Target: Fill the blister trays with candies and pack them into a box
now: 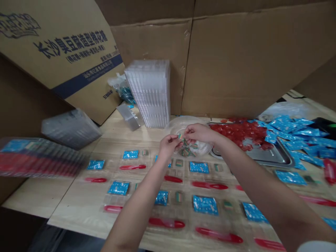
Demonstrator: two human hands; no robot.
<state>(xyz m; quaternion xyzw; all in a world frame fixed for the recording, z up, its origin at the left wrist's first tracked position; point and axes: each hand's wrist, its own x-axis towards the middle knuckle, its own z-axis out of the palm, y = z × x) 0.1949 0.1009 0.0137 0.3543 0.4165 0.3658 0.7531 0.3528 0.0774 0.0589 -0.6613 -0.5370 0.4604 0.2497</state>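
Note:
Both my hands meet above a clear plastic bowl (175, 125) holding several small striped candies (187, 152). My left hand (168, 144) and my right hand (197, 133) each pinch one end of a small striped candy (181, 137). Below them, clear plastic trays (147, 182) lie in rows on the wooden table (78, 199). The trays hold blue packets (205, 204), red sticks (166, 223) and small striped candies.
A steel tray (275, 157) of red wrapped pieces sits right of the bowl, beside a heap of loose blue packets (296, 134). A tall stack of clear trays (149, 92) stands at the back. Filled trays (39, 157) are stacked at left. Cardboard boxes (236, 63) wall the table.

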